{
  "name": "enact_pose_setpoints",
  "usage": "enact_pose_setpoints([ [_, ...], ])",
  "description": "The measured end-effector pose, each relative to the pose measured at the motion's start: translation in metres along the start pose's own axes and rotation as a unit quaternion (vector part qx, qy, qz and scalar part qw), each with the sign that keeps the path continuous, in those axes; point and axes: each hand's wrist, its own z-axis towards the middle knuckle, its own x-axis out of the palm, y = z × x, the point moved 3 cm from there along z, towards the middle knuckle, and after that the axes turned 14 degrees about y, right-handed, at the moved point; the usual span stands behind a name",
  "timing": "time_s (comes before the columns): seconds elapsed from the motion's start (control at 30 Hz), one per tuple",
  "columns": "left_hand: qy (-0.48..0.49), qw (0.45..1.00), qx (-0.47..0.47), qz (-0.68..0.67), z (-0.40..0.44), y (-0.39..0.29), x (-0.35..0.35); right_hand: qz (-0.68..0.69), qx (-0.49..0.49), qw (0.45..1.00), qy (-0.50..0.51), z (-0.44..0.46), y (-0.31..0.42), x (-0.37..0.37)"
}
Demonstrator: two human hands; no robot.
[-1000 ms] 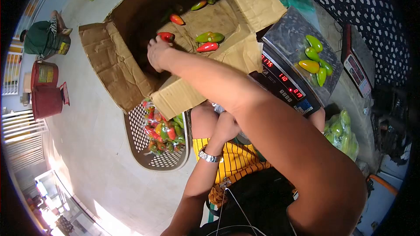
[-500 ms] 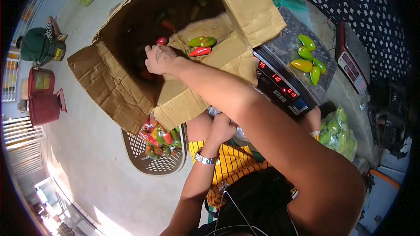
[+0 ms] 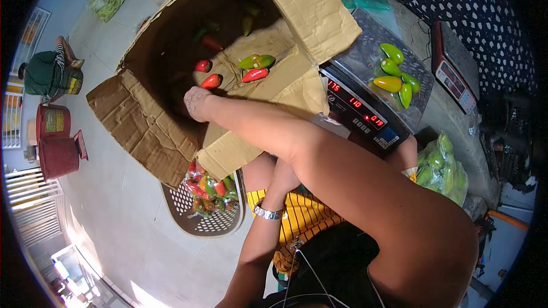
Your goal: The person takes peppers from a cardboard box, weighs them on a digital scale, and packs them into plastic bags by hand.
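Observation:
My right hand (image 3: pixel 197 103) reaches into an open cardboard box (image 3: pixel 142 117), near its left inner side. Its fingers point down into the shadow, so whether they hold anything is hidden. Just beyond it lies a red pepper (image 3: pixel 211 81); another red pepper (image 3: pixel 203 66) is farther in. A red pepper (image 3: pixel 255 75) and green peppers (image 3: pixel 257 61) rest on a box flap. My left hand (image 3: pixel 285 178), with a watch at the wrist, is below my right forearm, which covers its fingers. Clear plastic (image 3: pixel 333 125) shows on the forearm's far side.
Several green and yellowish peppers (image 3: pixel 391 83) lie on a digital scale (image 3: pixel 365 108) at right. A second scale (image 3: pixel 454 80) stands beyond. Bagged peppers (image 3: pixel 208 188) fill part of a basket (image 3: pixel 177 211). A bag of green produce (image 3: pixel 442 168) sits at right. Red tubs (image 3: pixel 59 157) stand far left.
My right hand has moved left and down inside the box, uncovering a red pepper. My left hand, earlier a fist beside clear plastic, is now partly behind my right forearm. The camera view has shifted slightly.

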Motion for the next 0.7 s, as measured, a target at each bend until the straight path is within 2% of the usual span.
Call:
enact_pose_setpoints([
  [0.03,0.004,0.993,0.032,0.111,0.006,-0.020,0.001,-0.003,-0.017,1.000,0.014,0.009,-0.003,0.005],
  [0.07,0.009,0.993,0.026,0.117,0.005,-0.027,0.002,-0.007,-0.033,0.999,0.028,0.012,-0.006,0.009],
  [0.13,0.019,0.991,0.015,0.129,0.003,-0.033,0.003,-0.010,0.002,1.000,0.004,-0.005,-0.003,-0.003],
  [0.3,-0.037,0.997,0.046,0.046,0.001,-0.042,0.008,-0.025,0.060,0.997,0.033,-0.028,0.006,-0.012],
  [0.37,-0.060,0.995,0.052,0.060,-0.002,-0.043,0.011,-0.034,0.055,0.998,0.026,-0.031,0.004,-0.008],
  [0.43,-0.075,0.985,0.080,0.133,0.001,-0.047,0.008,-0.001,0.048,0.999,0.015,-0.049,-0.004,-0.014],
  [0.5,-0.028,0.987,-0.040,0.150,-0.001,-0.015,0.003,0.030,0.040,0.999,0.001,-0.072,-0.014,-0.023],
  [0.53,-0.004,0.982,-0.101,0.158,-0.002,-0.008,0.003,0.078,0.063,0.994,-0.039,-0.088,-0.020,-0.033],
  [0.6,-0.028,0.989,-0.071,0.127,-0.004,-0.007,0.005,0.245,0.121,0.958,-0.089,-0.142,-0.036,-0.061],
  [0.63,-0.042,0.992,-0.055,0.110,-0.003,-0.009,0.006,0.295,0.080,0.931,-0.202,-0.166,-0.052,-0.058],
  [0.67,-0.036,0.989,-0.058,0.133,-0.002,-0.009,0.008,0.326,0.077,0.913,-0.233,-0.215,-0.061,-0.071],
  [0.7,-0.033,0.991,-0.053,0.122,-0.002,-0.007,0.008,0.311,0.082,0.874,-0.363,-0.255,-0.076,-0.065],
])
